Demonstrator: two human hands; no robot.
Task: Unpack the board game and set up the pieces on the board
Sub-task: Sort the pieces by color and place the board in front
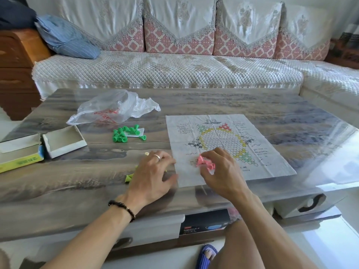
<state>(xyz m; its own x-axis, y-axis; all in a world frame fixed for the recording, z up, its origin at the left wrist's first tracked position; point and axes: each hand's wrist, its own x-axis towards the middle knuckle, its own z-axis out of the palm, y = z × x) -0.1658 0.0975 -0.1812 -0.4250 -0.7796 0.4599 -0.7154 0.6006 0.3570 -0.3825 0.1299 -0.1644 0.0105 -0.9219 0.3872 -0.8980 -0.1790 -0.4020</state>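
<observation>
Across the glossy grey worktop (pixel 252 105), bare toward its far-right corner, a creased paper board (pixel 223 144) lies near the front edge, where the right grip (pixel 219 169) pinches pink cone pieces (pixel 204 163) and the left grip (pixel 153 171) rests spread over yellow pieces (pixel 128 178), green cones (pixel 124 133) heaped mid-left.

a quilted white sofa (pixel 167 70) stands behind the glossy grey table (pixel 252 105).

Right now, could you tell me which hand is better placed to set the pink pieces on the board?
Probably the right hand: it already holds the pink pieces over the paper board; the left hand rests on the table.
</observation>
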